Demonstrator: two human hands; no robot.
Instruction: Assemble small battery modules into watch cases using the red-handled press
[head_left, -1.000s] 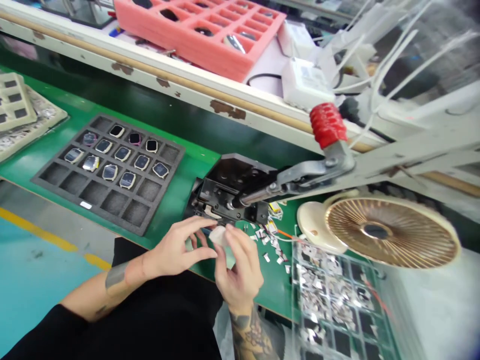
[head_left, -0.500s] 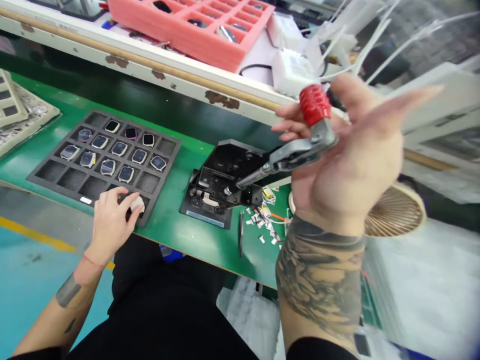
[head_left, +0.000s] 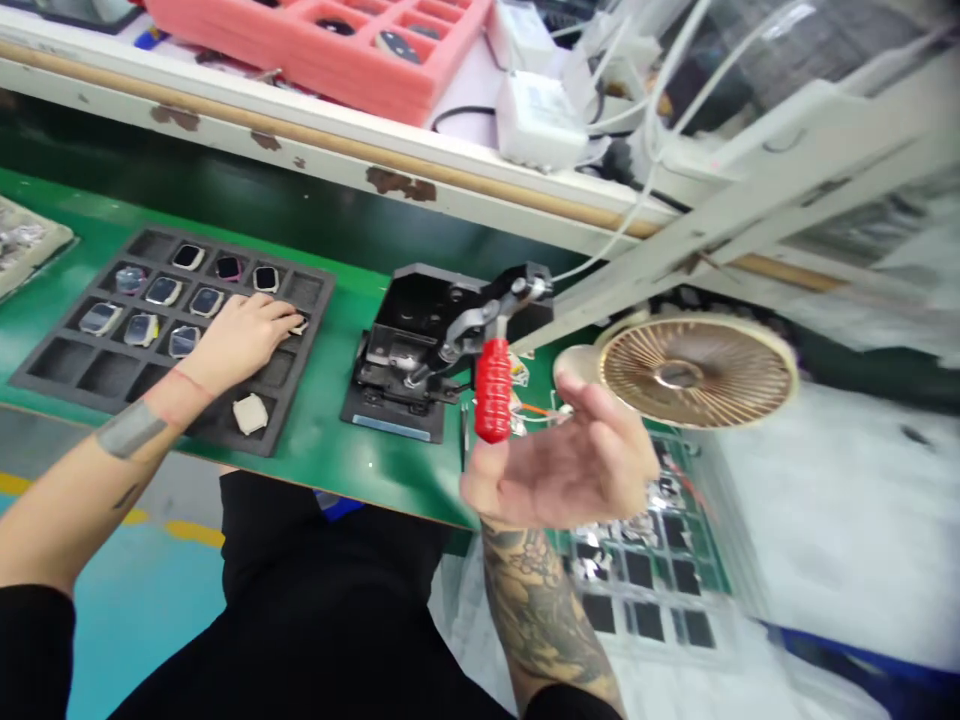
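My left hand reaches over the dark foam tray, its fingers closed around a smartwatch in the right-hand column; only a pale edge of that watch shows. A cream watch case lies face down in the front right compartment. Several other smartwatches sit in the tray's compartments. My right hand is open, palm up, fingers apart, just beside the red grip of the lever on a black toggle press. The grip hangs down, and the thumb is close under its end; contact is unclear.
A gold fan stands right of the press. Partly hidden tweezers lie beside it. Above, a shelf edge carries a pink foam tray, white boxes and cables. Clear compartment trays lie lower right.
My left hand has let go of the cream watch case and moved up the tray to another watch. The press lever has swung down, and my right hand has lowered and come off its grip.
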